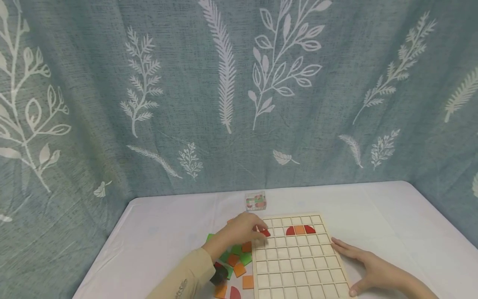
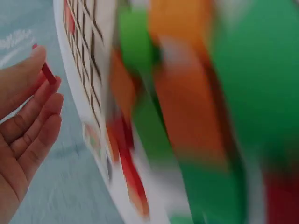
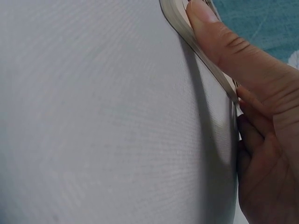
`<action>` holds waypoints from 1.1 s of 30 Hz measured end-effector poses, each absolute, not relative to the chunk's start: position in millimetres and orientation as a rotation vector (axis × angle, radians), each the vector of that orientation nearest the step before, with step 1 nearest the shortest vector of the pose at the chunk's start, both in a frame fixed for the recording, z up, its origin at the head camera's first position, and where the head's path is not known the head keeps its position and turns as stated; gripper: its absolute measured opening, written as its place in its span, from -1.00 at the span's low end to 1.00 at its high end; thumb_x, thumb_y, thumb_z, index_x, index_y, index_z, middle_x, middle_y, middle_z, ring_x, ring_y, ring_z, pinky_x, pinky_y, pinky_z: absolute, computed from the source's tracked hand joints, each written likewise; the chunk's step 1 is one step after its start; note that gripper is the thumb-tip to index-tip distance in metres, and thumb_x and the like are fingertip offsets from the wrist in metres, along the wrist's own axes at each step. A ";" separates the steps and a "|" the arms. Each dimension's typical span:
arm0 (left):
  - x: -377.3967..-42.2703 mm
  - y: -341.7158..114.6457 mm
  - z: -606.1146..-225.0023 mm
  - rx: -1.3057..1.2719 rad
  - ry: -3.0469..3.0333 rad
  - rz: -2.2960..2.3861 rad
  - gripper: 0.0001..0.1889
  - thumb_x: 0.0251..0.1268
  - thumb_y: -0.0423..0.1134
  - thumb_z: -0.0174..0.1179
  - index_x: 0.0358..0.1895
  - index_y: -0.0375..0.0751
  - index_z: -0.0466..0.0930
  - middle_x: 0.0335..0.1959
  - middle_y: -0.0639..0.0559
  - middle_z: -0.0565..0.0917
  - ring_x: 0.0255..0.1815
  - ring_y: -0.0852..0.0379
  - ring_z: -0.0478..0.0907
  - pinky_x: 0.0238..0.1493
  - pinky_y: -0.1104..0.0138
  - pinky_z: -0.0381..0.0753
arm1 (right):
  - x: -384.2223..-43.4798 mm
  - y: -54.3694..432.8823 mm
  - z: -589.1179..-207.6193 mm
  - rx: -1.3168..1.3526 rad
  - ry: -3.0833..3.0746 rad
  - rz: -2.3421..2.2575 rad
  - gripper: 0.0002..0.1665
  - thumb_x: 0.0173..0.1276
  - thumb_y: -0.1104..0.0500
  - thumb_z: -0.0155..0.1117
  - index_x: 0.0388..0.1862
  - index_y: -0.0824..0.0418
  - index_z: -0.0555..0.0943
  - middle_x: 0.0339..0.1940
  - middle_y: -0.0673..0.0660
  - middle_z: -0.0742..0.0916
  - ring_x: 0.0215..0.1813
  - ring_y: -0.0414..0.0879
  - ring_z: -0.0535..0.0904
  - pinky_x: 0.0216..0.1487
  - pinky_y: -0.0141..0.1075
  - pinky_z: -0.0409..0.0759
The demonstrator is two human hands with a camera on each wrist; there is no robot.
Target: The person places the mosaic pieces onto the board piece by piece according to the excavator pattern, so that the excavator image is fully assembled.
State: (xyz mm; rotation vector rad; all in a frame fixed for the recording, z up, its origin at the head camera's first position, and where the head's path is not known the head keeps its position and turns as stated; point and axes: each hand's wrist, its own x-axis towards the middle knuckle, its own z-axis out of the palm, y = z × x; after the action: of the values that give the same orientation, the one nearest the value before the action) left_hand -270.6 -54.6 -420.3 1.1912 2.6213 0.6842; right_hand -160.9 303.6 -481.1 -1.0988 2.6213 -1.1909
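My left hand (image 1: 244, 229) pinches a thin red tile (image 2: 48, 73) between thumb and fingertips, over the upper left part of the pale wooden grid board (image 1: 289, 265). In the left wrist view the tile shows edge-on. My right hand (image 1: 367, 268) rests against the board's right side, its fingers extended along the edge. Its thumb (image 3: 205, 14) presses on the rim in the right wrist view. On the board's second row, an orange square tile (image 1: 299, 230) sits between two rounded red tiles, one of them the right red tile (image 1: 309, 229).
Left of the board lies a loose pile of green, orange and red tiles, among them an orange tile (image 1: 248, 282) close to its edge. A small clear box (image 1: 255, 201) with coloured pieces stands behind the board. A patterned curtain (image 1: 194, 104) hangs behind the white table (image 1: 160, 232).
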 end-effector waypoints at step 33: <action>-245.6 54.4 -437.7 0.951 2.883 0.622 -0.86 0.08 -0.27 0.28 -0.59 -0.08 0.62 -0.58 0.19 0.59 -0.58 0.33 0.41 -0.54 0.52 0.37 | -160.2 304.7 -480.3 -1.037 2.641 -1.162 0.16 -0.20 0.05 0.53 0.39 0.29 0.18 0.48 0.09 0.16 0.40 -0.52 -0.11 0.19 -0.73 -0.14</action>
State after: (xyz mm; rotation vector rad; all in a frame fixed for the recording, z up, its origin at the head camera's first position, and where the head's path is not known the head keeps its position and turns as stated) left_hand -245.6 54.4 -437.7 0.9506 2.8831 0.6218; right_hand -160.2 304.7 -480.3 -1.0373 2.6411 -1.1625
